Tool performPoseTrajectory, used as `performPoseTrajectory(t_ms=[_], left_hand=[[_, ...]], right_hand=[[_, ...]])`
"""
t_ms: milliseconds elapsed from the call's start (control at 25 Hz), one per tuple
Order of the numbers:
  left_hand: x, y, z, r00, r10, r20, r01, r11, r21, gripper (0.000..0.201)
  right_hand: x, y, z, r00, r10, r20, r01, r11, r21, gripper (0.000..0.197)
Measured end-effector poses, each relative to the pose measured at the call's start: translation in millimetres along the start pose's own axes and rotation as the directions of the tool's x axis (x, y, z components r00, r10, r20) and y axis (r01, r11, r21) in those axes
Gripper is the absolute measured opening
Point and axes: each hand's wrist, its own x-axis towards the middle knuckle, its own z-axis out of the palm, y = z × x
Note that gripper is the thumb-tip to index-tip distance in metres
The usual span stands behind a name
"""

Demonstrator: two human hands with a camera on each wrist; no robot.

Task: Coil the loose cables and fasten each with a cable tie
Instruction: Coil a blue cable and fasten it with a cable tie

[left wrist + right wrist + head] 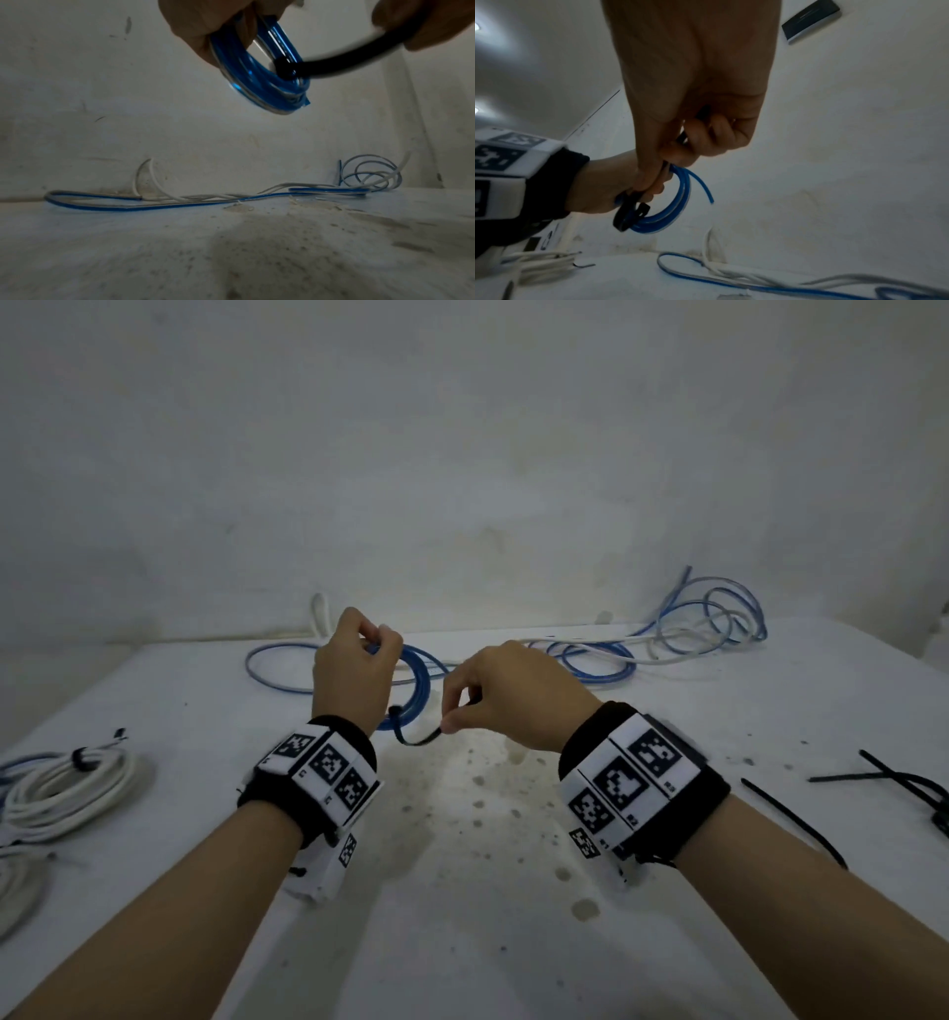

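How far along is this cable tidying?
Done: a white coil lies tied at the left. In hand: the left hand holds a blue coil while the right hand pulls its black tie. Left: loose blue and white cables by the wall; spare ties wait.

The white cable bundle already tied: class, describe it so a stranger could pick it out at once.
Start at the white table and go to its left edge, left of the left hand. There lies a coiled white cable bundle, cinched by a black tie. The cables along the back wall lie loose, and the other tied coil is blue and held up.
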Motion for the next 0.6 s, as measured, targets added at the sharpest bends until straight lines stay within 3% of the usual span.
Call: performPoseTrajectory(t_ms=[80, 160, 280, 400, 440, 520, 600], left_hand=[[-1, -1, -10, 1.000, 0.015, -0.014, -0.015, 1.000, -0.006, 0.028], [-5, -2, -16, 0.997, 0.067, 0.040, -0.068, 0.998, 0.008, 0.024], [-12, -3, -16, 0.992, 0.098, 0.079, -0.100, 0.995, 0.021, 0.014], [-13, -8, -18, 0.995, 0.067, 0.072, -0.068, 0.998, 0.002, 0.012], [-13, -10, -19, 0.994, 0.070, 0.083, -0.072, 0.997, 0.016, 0.012], [-14, -12, -21, 0.992, 0.070, 0.109, -0.074, 0.997, 0.027, 0.010], [-14, -12, -23, 0.992, 0.032, 0.119, -0.035, 0.999, 0.023, 0.009]], right_hand=[[7, -9, 8, 1.000, -0.001, -0.003, 0.001, 0.999, -0.032, 0.010], [13, -16, 12, 0.995, -0.014, -0.103, 0.011, 0.999, -0.035, 0.012], [24, -24, 22, 0.968, -0.070, -0.240, 0.029, 0.985, -0.169, 0.014], [25, -29, 38, 0.912, -0.149, -0.383, 0.049, 0.965, -0.258, 0.008], [25, -28, 43, 0.878, -0.164, -0.449, 0.038, 0.960, -0.276, 0.016], [25, -30, 44, 0.842, -0.183, -0.508, 0.009, 0.945, -0.326, 0.027], [28, -34, 44, 0.814, -0.220, -0.537, 0.029, 0.940, -0.341, 0.022]])
